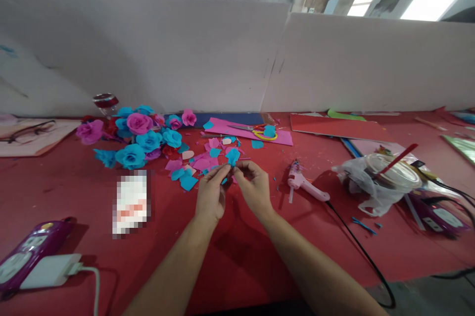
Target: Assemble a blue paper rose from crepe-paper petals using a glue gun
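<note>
both hands meet in the middle of the flat red worktop (166, 217). the left hand (211, 193) and right hand (255, 188) both have their fingers pinched on the bottom of a small bright blue paper piece (232, 156), which pokes up between them. loose pink and blue cut-paper petals (205, 161) are scattered from 9 to 12 o'clock of the hands, a bunch of blue, pink and red paper flowers (148, 141) at 10, yellow-handled metal scissors (256, 131) at 1, a pale pink plastic glue gun (307, 185) at 3.
</note>
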Action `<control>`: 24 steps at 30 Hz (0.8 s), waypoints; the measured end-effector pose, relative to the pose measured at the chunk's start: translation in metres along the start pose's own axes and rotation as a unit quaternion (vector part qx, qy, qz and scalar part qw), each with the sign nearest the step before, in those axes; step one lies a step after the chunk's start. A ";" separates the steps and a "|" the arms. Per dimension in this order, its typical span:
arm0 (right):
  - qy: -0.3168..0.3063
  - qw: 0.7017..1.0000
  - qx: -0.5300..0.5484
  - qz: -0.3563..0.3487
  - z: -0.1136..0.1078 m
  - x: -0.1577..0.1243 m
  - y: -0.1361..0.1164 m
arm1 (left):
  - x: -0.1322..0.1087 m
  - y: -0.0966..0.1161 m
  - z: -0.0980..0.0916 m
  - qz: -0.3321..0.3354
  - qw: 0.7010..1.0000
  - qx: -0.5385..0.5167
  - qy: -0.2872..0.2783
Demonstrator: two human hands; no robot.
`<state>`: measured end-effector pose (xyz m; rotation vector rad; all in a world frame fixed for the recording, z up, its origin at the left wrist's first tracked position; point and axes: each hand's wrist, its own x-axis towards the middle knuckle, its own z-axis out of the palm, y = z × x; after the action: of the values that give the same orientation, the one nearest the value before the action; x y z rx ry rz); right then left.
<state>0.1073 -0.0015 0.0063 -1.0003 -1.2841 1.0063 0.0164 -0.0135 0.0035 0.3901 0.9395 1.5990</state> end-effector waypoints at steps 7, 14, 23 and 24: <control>-0.004 0.999 -0.042 -0.032 0.000 -0.002 0.003 | 0.001 -0.004 -0.002 0.016 1.000 0.014 -0.001; -0.006 0.993 -0.086 -0.086 -0.001 -0.005 0.005 | 0.000 -0.002 -0.001 0.017 1.000 0.021 0.003; 0.000 0.990 -0.094 -0.109 -0.003 -0.005 0.001 | -0.002 -0.004 0.000 0.026 0.999 0.025 -0.016; 0.001 0.989 -0.097 -0.112 -0.003 -0.004 0.001 | -0.002 -0.004 0.000 0.028 0.999 0.028 -0.018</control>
<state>0.1106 -0.0055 0.0037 -0.9777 -1.4774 0.7177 0.0196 -0.0150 0.0011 0.4855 0.9543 1.6135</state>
